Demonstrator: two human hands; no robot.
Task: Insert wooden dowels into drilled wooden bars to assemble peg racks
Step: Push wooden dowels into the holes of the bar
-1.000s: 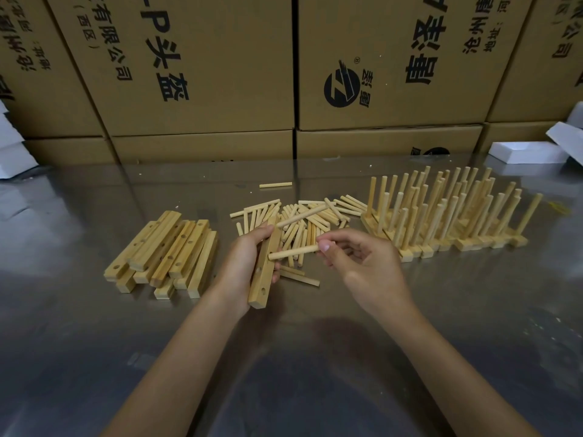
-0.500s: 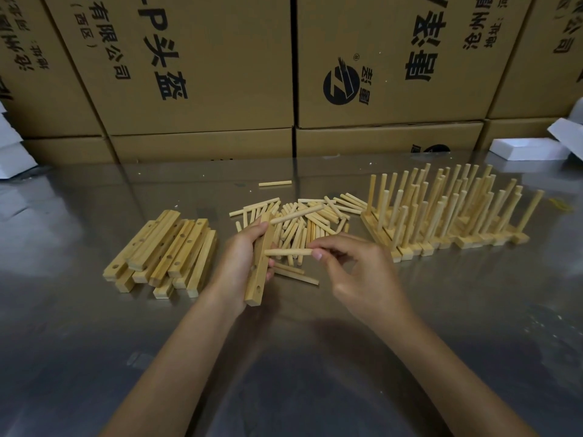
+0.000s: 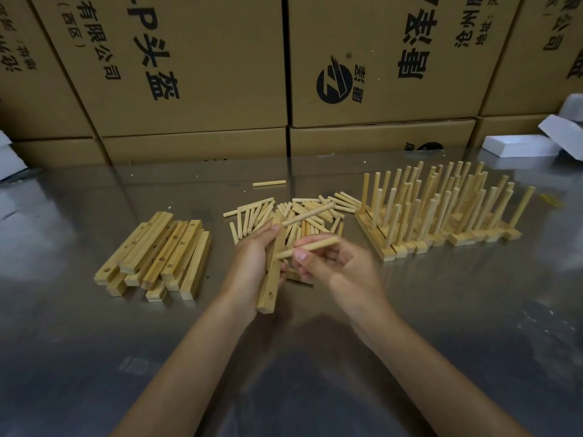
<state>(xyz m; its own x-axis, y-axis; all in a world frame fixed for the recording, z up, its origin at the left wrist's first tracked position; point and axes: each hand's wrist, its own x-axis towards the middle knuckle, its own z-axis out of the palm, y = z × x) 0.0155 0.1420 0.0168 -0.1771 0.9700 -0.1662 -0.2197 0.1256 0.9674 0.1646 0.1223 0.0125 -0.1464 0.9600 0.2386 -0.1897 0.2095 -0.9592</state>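
Observation:
My left hand [image 3: 252,263] grips a drilled wooden bar [image 3: 271,285] held nearly upright over the table; one dowel [image 3: 307,213] sticks out of its top end. My right hand [image 3: 334,263] pinches a second dowel [image 3: 307,247], whose left tip meets the bar near its middle. Behind my hands lies a loose pile of dowels [image 3: 303,212]. A stack of empty drilled bars [image 3: 157,250] lies to the left. Several finished peg racks [image 3: 441,212] stand in a row to the right.
The steel table [image 3: 441,310] is shiny and reflective. Cardboard boxes [image 3: 189,74] form a wall along the back edge. White foam pieces [image 3: 520,146] lie at the far right, another at the far left [image 3: 9,159]. A single dowel [image 3: 269,183] lies apart behind the pile.
My right hand has shifted the dowel left, so its tip now meets the middle of the bar. My left hand has held the bar almost still.

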